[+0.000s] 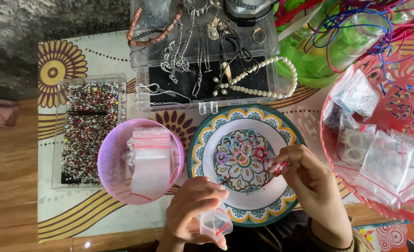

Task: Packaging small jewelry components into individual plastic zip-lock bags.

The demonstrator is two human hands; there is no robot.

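While our left hand [193,207] pinches a small clear zip bag [215,224] between thumb and fingers, holding it just below the near rim of the patterned plate [286,135], our right hand [309,179] presses its fingertips together on a small pink beaded ring [278,167] over the plate's right side. Just left of that pinch, more little beaded rings [242,149] in pink, blue and purple lie scattered on the plate's painted middle. Up and to the left of the bag we hold, a lilac bowl [108,161] carries a stack of empty zip bags [151,156] with red seal lines. Farther left stands a clear box of mixed beads [88,126]. Beyond the plate, away from both hands, a clear tray [141,88] displays chains, a pearl necklace [267,77] and bracelets. To the right of our right hand, a red openwork basket [403,84] holds filled plastic bags.
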